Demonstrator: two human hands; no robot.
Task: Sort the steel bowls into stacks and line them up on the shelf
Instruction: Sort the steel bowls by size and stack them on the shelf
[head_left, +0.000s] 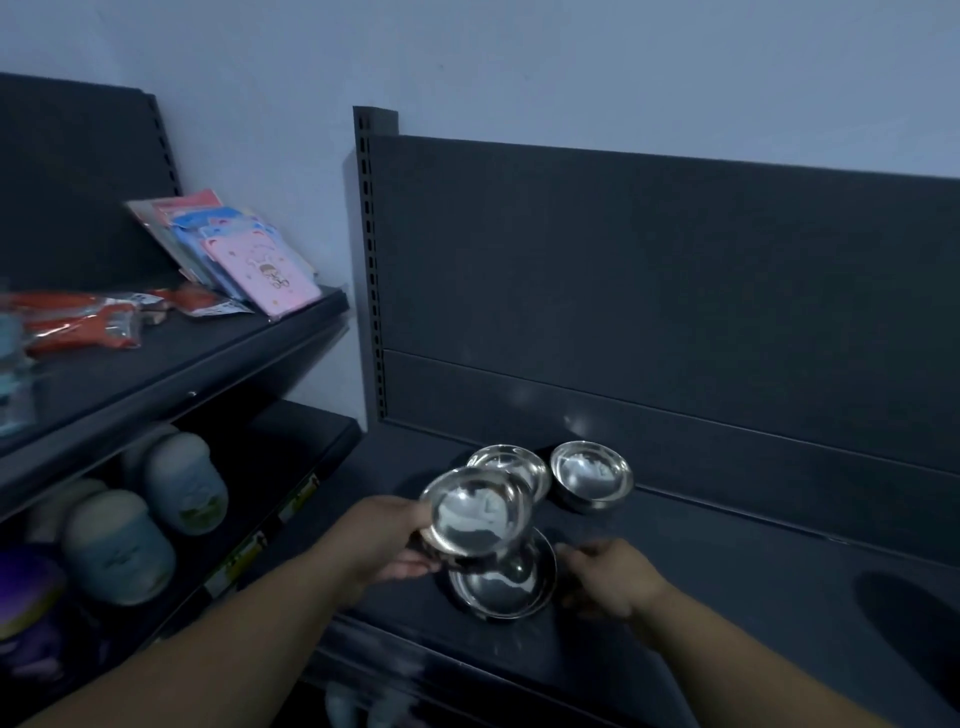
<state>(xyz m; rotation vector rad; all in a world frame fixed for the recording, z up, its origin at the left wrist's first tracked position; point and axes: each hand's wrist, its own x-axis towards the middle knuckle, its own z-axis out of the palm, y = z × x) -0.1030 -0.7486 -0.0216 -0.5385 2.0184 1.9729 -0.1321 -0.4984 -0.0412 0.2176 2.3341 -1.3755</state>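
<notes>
I see a dark shelf (727, 561) with two shiny steel bowls (591, 474) at the back and a flat steel dish (511, 587) nearer me. My left hand (387, 540) has its grip closed on the rim of a tilted bowl (475, 512), held above the dish. My right hand (608, 577) rests beside the dish, fingers curled, holding nothing I can see.
</notes>
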